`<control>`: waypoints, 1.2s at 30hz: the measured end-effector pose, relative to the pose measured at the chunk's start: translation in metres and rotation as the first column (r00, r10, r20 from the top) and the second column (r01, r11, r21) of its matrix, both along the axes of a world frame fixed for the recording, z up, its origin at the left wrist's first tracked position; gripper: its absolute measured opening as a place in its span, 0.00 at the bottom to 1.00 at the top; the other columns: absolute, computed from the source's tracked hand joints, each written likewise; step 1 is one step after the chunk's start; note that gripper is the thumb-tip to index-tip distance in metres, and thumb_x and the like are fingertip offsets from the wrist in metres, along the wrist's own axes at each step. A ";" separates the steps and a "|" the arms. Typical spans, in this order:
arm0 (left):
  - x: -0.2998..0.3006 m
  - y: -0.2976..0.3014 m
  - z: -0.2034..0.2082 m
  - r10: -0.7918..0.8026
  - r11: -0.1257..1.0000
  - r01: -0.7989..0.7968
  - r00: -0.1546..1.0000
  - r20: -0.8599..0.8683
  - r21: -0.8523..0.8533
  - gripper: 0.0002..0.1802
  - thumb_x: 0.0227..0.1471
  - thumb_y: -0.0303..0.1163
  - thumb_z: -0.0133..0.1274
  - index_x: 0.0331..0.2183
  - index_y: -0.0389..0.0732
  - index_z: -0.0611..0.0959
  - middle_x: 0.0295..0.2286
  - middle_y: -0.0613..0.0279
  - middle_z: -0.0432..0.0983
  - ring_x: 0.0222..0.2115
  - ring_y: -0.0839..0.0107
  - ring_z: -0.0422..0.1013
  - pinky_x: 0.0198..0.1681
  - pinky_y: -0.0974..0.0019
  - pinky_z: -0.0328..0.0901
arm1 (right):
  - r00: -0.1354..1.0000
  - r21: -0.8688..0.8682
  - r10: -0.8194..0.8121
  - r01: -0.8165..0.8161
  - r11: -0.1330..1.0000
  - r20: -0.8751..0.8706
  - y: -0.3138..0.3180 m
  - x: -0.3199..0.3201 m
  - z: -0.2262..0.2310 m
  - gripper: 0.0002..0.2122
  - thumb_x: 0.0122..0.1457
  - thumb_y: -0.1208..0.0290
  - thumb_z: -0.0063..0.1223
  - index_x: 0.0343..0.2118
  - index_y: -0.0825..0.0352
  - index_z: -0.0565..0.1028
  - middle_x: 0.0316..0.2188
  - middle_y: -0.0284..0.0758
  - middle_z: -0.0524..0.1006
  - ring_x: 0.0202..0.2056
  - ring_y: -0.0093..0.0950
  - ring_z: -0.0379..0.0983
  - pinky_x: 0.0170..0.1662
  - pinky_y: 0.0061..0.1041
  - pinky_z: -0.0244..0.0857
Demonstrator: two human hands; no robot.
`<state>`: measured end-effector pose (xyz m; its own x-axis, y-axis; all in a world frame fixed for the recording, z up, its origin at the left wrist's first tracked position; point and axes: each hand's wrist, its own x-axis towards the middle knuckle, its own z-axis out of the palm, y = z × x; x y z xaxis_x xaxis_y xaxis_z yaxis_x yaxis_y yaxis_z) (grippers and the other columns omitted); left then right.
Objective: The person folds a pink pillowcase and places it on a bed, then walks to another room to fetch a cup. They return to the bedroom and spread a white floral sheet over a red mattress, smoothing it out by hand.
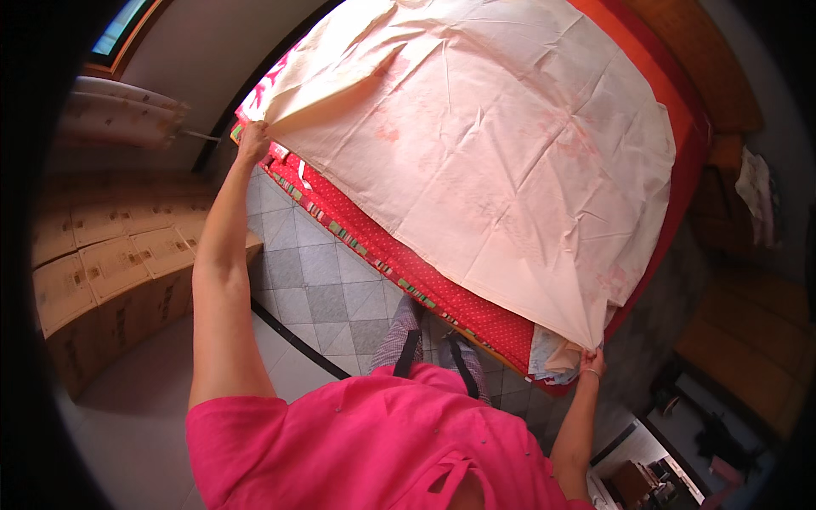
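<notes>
A pale pink bed sheet (501, 161) with faint reddish prints and fold creases lies spread over most of the bed. My left hand (253, 140) is closed on its near left corner, and the cloth lifts in a fold beside it. Far to the right, my right hand (592, 363) grips the near right corner, where creases run together toward my fingers. Between the two hands the sheet's near edge is drawn fairly straight. A red dotted mattress cover (425, 272) shows along the near side below it. Folded patterned cloth (551, 357) sits beside my right hand.
Brown cardboard boxes (119, 272) are stacked along the left wall. A wooden headboard (710, 59) rises at the bed's right end. Wooden cabinets (748, 340) stand at the right. Grey patterned tiles (319, 280) cover the floor by my legs.
</notes>
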<state>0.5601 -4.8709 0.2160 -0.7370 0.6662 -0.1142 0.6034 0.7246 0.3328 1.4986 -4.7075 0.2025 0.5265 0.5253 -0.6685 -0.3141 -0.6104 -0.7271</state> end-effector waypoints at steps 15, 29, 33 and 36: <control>0.011 -0.047 -0.085 -0.025 0.993 0.021 0.999 -0.029 -0.118 0.38 0.30 0.24 0.52 0.48 0.36 0.58 0.49 0.42 0.47 0.46 0.46 0.55 0.49 0.61 0.57 | 0.999 -0.095 0.044 -0.047 0.994 -0.024 -0.044 -0.022 -0.010 0.04 0.44 0.77 0.51 0.22 0.65 0.68 0.13 0.29 0.66 0.16 0.21 0.65 0.26 0.28 0.71; 0.023 0.021 -0.073 0.205 0.942 -0.257 0.950 0.235 0.218 0.14 0.29 0.32 0.54 0.24 0.34 0.78 0.20 0.53 0.73 0.20 0.63 0.68 0.27 0.64 0.63 | 0.999 -0.107 0.047 -0.047 0.993 -0.009 -0.066 -0.014 -0.018 0.06 0.43 0.76 0.51 0.25 0.62 0.68 0.17 0.28 0.67 0.19 0.20 0.64 0.25 0.25 0.70; 0.023 0.058 -0.057 0.200 0.942 -0.189 0.980 -0.011 0.278 0.14 0.29 0.35 0.52 0.20 0.33 0.77 0.17 0.51 0.70 0.20 0.65 0.68 0.25 0.64 0.62 | 0.998 -0.112 0.054 -0.056 0.992 -0.020 -0.064 -0.017 -0.025 0.06 0.43 0.76 0.51 0.27 0.62 0.69 0.17 0.28 0.67 0.19 0.20 0.65 0.25 0.24 0.69; 0.056 0.104 -0.033 0.207 0.861 -0.150 0.976 -0.066 0.485 0.18 0.32 0.35 0.51 0.29 0.33 0.75 0.27 0.48 0.69 0.31 0.59 0.67 0.36 0.62 0.61 | 0.999 -0.117 0.050 -0.048 0.992 0.013 -0.061 -0.025 -0.020 0.07 0.43 0.76 0.50 0.28 0.62 0.69 0.17 0.29 0.67 0.19 0.21 0.65 0.25 0.24 0.69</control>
<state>0.6165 -4.7668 0.1834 -0.8375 0.4738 0.2721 0.5323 0.5948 0.6024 1.4734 -4.7684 0.1829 0.5132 0.4699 -0.7182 -0.2704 -0.7056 -0.6549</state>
